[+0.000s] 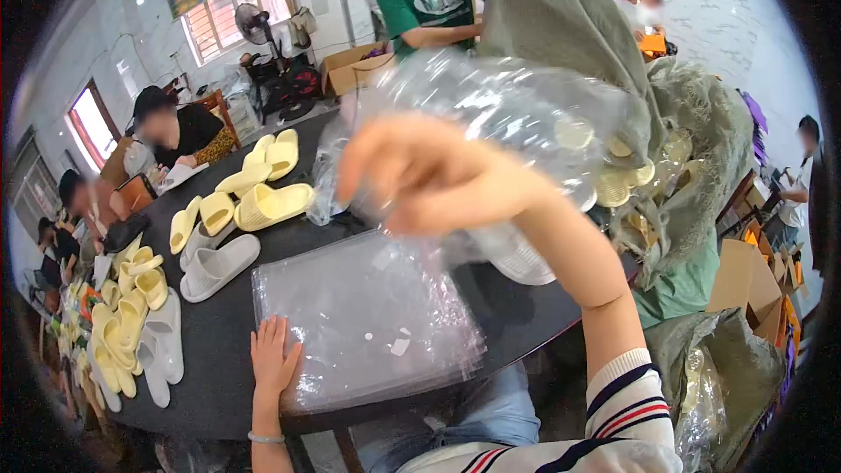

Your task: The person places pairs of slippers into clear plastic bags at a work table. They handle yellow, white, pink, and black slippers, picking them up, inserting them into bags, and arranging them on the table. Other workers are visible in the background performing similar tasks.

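My left hand lies flat, fingers spread, on the near left edge of a stack of clear plastic bags on the dark table. Raised above the far side of that stack is my right hand, smeared by motion with its fingers bent. Whether it grips anything cannot be made out. Just beyond it, a shiny clear plastic bag spreads in front of a large grey-green woven sack. Pale yellow slippers show at the sack's mouth, and a whitish slipper sits partly behind my right forearm.
Yellow slippers and grey slippers stand on the table to the left, with more at its far left end. Across the table a person in a green shirt is by the sack. Cardboard boxes and another sack stand at right.
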{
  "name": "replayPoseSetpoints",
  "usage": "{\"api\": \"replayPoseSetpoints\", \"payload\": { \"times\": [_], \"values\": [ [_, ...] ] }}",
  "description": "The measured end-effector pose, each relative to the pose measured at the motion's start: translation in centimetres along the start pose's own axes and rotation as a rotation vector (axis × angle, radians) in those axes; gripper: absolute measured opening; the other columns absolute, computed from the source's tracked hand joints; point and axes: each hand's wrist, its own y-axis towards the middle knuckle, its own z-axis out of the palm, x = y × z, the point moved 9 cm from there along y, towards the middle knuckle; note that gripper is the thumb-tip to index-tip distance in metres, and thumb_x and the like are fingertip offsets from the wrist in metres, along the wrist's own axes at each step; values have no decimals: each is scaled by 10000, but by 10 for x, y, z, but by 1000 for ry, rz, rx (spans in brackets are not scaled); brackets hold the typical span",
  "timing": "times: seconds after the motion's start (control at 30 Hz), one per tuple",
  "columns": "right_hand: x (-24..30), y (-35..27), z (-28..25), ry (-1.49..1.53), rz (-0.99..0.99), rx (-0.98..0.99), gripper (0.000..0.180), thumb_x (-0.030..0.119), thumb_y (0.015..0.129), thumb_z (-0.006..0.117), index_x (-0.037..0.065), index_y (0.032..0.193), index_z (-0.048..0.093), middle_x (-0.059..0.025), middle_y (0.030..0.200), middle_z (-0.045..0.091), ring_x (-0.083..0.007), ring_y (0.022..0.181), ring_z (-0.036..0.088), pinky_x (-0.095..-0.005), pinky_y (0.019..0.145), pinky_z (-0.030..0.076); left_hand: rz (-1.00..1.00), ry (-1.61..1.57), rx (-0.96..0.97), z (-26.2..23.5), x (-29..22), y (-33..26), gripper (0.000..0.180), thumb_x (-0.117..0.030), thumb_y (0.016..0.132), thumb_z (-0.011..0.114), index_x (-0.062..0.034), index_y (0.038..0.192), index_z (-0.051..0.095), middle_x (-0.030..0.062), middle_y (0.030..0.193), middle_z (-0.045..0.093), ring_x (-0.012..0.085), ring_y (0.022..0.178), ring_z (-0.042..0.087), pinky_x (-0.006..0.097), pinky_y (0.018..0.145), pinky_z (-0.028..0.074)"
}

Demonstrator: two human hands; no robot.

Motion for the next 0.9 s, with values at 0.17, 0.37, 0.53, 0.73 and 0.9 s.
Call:
{"api": "replayPoseSetpoints", "payload": {
  "times": [0.17,0.37,0.53,0.73,0.9],
  "values": [
    [-115,11,116,23,273,286,335,33,802,630,41,1122,531,-85,1027,611,-111,680,578,-268,619,489,-11,24,33,-6,-1,-2,629,-382,879,580,-62,1399,427,173,1454,395,354,1364,326,537,1118,202],
    [-196,4,193,-270,84,16,471,63,784,692,80,1217,507,-104,912,642,-250,685,642,-371,622,522,-25,-24,104,11,9,0,609,-354,876,551,-105,1414,414,123,1506,337,318,1413,252,514,1150,129],
    [-211,-12,224,-196,98,-55,372,82,792,681,71,1139,547,-132,859,648,-291,712,644,-386,646,521,-123,-171,112,12,34,-2,503,-202,878,534,-107,1369,481,99,1477,392,300,1407,268,496,1150,115],
    [-238,-28,221,-148,132,-117,184,108,791,702,47,932,601,-111,818,615,-264,672,615,-357,623,507,-384,-1192,-3,-8,27,43,412,-323,988,477,6,1224,555,150,1153,625,209,1027,608,348,892,467],
    [-229,-29,226,-87,102,-126,128,111,797,705,44,861,615,-98,803,607,-239,664,616,-332,611,506,-531,-1303,129,33,29,73,298,-270,956,552,-26,1122,590,83,988,648,141,800,623,276,696,508]
  ]
}}
